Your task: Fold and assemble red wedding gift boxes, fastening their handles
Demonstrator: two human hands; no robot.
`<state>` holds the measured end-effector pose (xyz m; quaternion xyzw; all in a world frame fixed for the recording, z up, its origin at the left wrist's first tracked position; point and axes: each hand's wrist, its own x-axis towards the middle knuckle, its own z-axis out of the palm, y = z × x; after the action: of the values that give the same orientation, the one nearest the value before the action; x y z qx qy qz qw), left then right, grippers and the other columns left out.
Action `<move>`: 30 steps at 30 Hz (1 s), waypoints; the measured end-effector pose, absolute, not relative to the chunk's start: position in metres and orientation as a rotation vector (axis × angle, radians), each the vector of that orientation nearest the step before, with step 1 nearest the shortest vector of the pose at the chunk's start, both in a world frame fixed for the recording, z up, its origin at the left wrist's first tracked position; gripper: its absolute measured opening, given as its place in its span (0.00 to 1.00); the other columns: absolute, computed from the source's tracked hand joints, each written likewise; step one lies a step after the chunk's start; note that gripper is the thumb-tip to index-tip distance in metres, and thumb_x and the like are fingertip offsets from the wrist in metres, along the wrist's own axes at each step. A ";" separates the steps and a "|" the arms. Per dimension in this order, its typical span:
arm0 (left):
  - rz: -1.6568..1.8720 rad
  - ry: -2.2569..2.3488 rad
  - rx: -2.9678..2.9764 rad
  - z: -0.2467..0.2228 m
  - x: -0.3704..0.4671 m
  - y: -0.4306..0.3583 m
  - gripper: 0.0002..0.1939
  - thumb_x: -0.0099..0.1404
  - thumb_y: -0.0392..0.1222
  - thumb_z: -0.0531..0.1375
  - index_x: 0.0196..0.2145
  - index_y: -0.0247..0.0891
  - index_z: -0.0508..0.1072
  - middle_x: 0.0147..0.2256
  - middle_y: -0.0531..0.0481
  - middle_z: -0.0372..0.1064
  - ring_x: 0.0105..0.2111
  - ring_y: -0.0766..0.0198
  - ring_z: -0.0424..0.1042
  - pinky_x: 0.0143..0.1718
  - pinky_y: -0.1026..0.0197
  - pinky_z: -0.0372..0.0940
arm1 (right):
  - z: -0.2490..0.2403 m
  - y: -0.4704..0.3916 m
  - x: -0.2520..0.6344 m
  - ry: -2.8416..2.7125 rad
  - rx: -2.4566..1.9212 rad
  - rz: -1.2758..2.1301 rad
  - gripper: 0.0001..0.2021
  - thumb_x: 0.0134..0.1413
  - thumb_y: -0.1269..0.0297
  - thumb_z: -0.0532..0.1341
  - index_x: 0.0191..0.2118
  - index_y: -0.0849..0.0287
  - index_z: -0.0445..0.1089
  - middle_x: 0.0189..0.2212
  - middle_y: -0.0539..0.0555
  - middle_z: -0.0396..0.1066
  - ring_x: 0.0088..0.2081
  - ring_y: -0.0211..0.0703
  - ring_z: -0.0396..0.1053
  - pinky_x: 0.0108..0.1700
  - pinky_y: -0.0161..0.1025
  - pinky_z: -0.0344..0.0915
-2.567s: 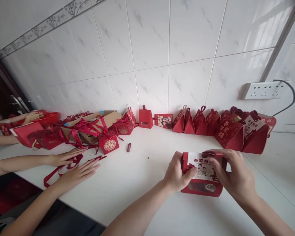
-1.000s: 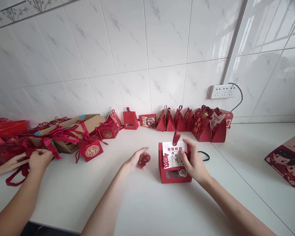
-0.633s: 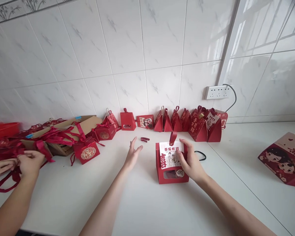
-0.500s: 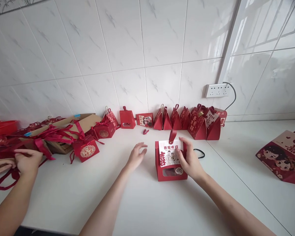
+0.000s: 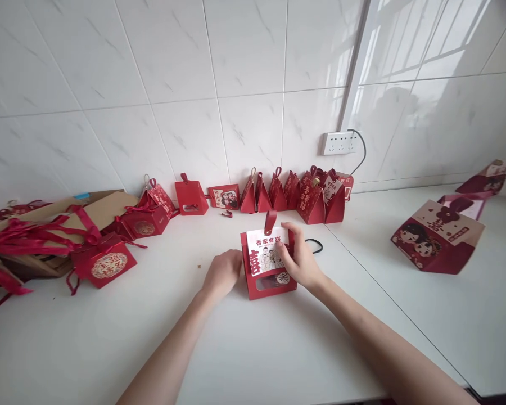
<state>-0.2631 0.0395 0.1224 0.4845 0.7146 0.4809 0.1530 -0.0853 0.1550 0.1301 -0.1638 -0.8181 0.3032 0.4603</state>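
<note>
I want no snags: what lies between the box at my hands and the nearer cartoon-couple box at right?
The head view shows your right hand on the red box, a black loop beside it, then bare tabletop crossed by a seam.

Red box; white, red-lettered panel

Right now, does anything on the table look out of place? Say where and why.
A black loop lies beside the right hand, odd among red boxes; a tan speck sits alone left of the left hand.
</note>
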 end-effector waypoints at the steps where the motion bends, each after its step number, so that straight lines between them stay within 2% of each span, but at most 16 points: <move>1: 1.446 2.055 1.392 0.124 -0.262 0.040 0.11 0.63 0.47 0.53 0.30 0.42 0.72 0.35 0.46 0.74 0.42 0.51 0.72 0.49 0.50 0.63 | 0.131 0.154 -0.086 -1.995 -0.388 0.716 0.15 0.63 0.62 0.51 0.53 0.58 0.51 0.25 0.46 0.60 0.23 0.40 0.62 0.28 0.41 0.65; 4: 1.766 1.931 1.541 0.129 -0.256 0.040 0.20 0.69 0.52 0.43 0.45 0.40 0.67 0.46 0.42 0.71 0.48 0.54 0.70 0.51 0.51 0.64 | 0.135 0.150 -0.088 -1.889 -0.293 0.517 0.11 0.61 0.65 0.52 0.49 0.58 0.54 0.35 0.54 0.63 0.33 0.43 0.66 0.35 0.43 0.67; 6: 1.992 1.749 1.744 0.134 -0.247 0.039 0.19 0.69 0.51 0.47 0.51 0.39 0.62 0.49 0.40 0.68 0.48 0.56 0.71 0.49 0.53 0.66 | 0.139 0.145 -0.089 -1.842 -0.214 0.398 0.10 0.61 0.67 0.53 0.47 0.58 0.55 0.39 0.57 0.63 0.39 0.45 0.66 0.38 0.44 0.68; 8: 2.118 1.608 2.003 0.138 -0.239 0.037 0.19 0.67 0.44 0.55 0.54 0.40 0.59 0.49 0.41 0.67 0.46 0.58 0.72 0.44 0.56 0.69 | 0.141 0.140 -0.091 -1.834 -0.147 0.346 0.09 0.61 0.69 0.53 0.46 0.57 0.56 0.37 0.55 0.62 0.38 0.44 0.66 0.37 0.42 0.67; 11: 2.099 1.582 2.315 0.147 -0.230 0.032 0.14 0.63 0.32 0.58 0.46 0.40 0.63 0.42 0.45 0.69 0.39 0.63 0.73 0.35 0.63 0.69 | 0.143 0.129 -0.091 -1.822 -0.076 0.293 0.09 0.61 0.71 0.54 0.45 0.56 0.56 0.34 0.53 0.61 0.33 0.42 0.64 0.32 0.39 0.66; 13: 2.029 1.574 2.415 0.154 -0.228 0.026 0.07 0.62 0.29 0.57 0.36 0.39 0.65 0.38 0.47 0.70 0.36 0.64 0.73 0.32 0.65 0.68 | 0.144 0.123 -0.091 -1.821 -0.038 0.263 0.09 0.61 0.71 0.54 0.46 0.56 0.56 0.33 0.53 0.60 0.33 0.42 0.64 0.30 0.38 0.66; 15: 1.960 1.538 2.456 0.162 -0.229 0.020 0.07 0.61 0.28 0.57 0.31 0.38 0.65 0.37 0.47 0.71 0.35 0.64 0.74 0.30 0.65 0.68 | 0.144 0.118 -0.091 -1.844 -0.006 0.250 0.09 0.62 0.72 0.53 0.46 0.56 0.56 0.35 0.54 0.61 0.35 0.43 0.65 0.31 0.39 0.67; 20: 1.882 1.493 2.524 0.172 -0.230 0.013 0.10 0.61 0.27 0.54 0.36 0.37 0.71 0.41 0.44 0.71 0.32 0.65 0.74 0.28 0.64 0.69 | 0.145 0.116 -0.091 -1.908 0.025 0.282 0.08 0.63 0.70 0.52 0.47 0.55 0.57 0.36 0.55 0.62 0.35 0.44 0.66 0.33 0.42 0.69; 24: 1.882 1.475 2.561 0.171 -0.226 0.015 0.17 0.62 0.27 0.52 0.40 0.39 0.77 0.45 0.44 0.71 0.37 0.63 0.76 0.30 0.65 0.72 | 0.144 0.118 -0.092 -1.911 0.047 0.272 0.08 0.63 0.70 0.52 0.47 0.55 0.57 0.35 0.55 0.61 0.36 0.44 0.66 0.32 0.42 0.69; 30: 1.976 1.586 2.411 0.169 -0.221 0.016 0.13 0.62 0.30 0.57 0.39 0.40 0.78 0.44 0.45 0.73 0.34 0.64 0.77 0.33 0.64 0.74 | 0.140 0.119 -0.093 -1.885 0.036 0.237 0.10 0.63 0.72 0.52 0.48 0.54 0.55 0.40 0.57 0.59 0.42 0.47 0.65 0.34 0.43 0.71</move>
<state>-0.2212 0.0158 0.1690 0.6785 0.4463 0.5561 -0.1768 -0.0934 0.1187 0.1403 0.0155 -0.8068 0.1015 0.5818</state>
